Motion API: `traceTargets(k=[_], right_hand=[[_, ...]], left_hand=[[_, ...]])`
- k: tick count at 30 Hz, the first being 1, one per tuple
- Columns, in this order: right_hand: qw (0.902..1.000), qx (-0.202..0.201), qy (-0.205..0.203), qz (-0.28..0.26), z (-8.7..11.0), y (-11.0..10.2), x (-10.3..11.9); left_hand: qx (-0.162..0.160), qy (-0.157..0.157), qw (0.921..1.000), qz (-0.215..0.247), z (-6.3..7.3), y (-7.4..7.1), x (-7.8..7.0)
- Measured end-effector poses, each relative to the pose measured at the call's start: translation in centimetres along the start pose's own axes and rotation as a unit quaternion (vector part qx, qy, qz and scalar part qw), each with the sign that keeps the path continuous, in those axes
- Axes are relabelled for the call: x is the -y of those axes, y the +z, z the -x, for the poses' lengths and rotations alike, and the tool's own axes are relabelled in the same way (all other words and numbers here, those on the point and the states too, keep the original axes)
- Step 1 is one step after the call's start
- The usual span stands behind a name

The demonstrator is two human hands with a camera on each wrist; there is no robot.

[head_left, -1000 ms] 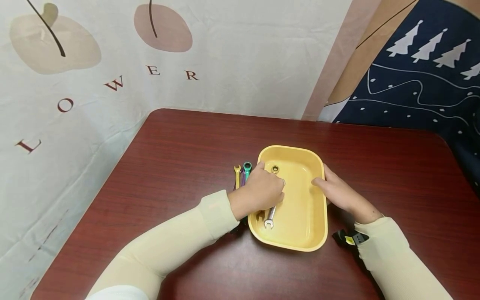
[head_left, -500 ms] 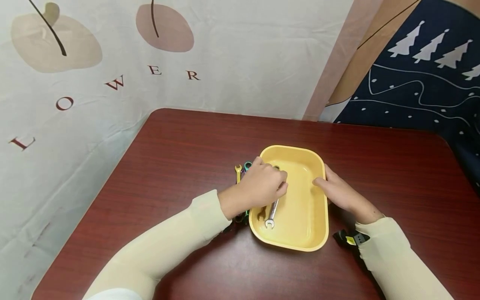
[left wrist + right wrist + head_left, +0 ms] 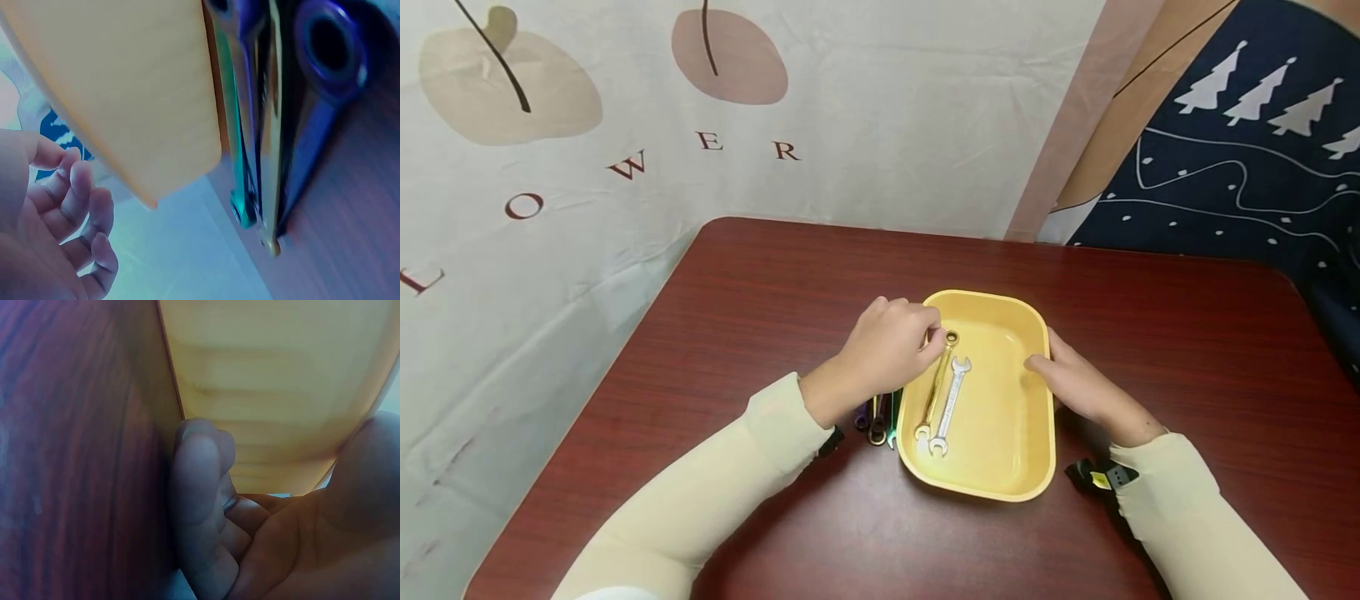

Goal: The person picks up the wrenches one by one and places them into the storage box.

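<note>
A yellow plastic bin stands on the table. Inside, along its left side, lie a gold ratcheting wrench and a silver open-end wrench, side by side. My right hand grips the bin's right wall, thumb over the rim; in the right wrist view its fingers are against the outer wall. Over the left rim hovers my left hand, its fingers loosely curled and holding nothing, as the left wrist view also shows. Below it, several coloured wrenches lie beside the bin, partly hidden by the hand.
The dark red wooden table extends around the bin. A light fabric backdrop hangs behind it, with a navy cloth with white trees at the right. A black wrist strap shows at my right sleeve.
My left hand has lifted out of the bin and moved left to its rim, uncovering the gold and silver wrenches. The right hand and the bin stay in place.
</note>
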State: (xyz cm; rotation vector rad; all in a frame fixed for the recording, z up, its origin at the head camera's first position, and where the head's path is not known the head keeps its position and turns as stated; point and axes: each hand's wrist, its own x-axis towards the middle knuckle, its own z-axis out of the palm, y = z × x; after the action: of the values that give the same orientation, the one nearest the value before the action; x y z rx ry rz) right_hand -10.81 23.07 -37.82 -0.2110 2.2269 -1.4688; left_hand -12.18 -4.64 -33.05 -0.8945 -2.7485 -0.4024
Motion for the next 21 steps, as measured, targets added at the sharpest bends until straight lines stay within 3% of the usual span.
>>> traceTargets(k=[5, 10, 16, 21], right_hand=[[1.0000, 0.002, 0.002, 0.000, 0.0, 0.0, 0.1], [1.0000, 0.003, 0.000, -0.004, 0.0, 0.1, 0.1], [1.0000, -0.004, 0.004, 0.003, 0.1, 0.0, 0.0], [0.9999, -0.006, 0.008, 0.010, 0.1, 0.0, 0.1]], left_hand=[[0.003, -0.026, 0.9996, -0.005, 0.3, -0.3, 1.1], [0.022, -0.071, 0.9972, -0.001, 0.8, -0.6, 2.4], [0.084, -0.138, 0.9868, -0.008, 1.5, -0.3, 3.9], [0.145, -0.161, 0.9761, -0.016, 2.1, -0.1, 4.5]])
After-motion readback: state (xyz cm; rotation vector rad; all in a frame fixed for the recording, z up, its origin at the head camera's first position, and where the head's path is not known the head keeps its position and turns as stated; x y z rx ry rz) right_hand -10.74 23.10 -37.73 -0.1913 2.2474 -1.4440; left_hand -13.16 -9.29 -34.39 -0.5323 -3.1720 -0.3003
